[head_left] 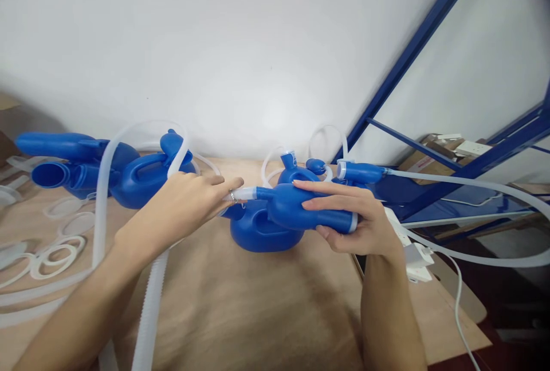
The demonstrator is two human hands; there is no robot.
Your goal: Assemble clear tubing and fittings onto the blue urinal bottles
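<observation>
My right hand point(352, 213) is wrapped round a blue plastic urinal head point(292, 205) with a rounded body and a pale rim at its right end. Its narrow neck points left into the end of a translucent hose point(246, 193). My left hand point(210, 193) closes round that hose just beside the neck. Below and behind the head, a blue jug point(258, 239) with a handle stands on the brown table point(258, 308). Ribbed hose point(150, 308) hangs down beneath my left forearm.
More blue jugs point(137, 182) lie at the left, near several white rings point(58, 256). Another blue head point(363, 172) with a long hose lies at the back right. A blue metal rack point(404, 56) and a white power strip point(416, 262) are on the right.
</observation>
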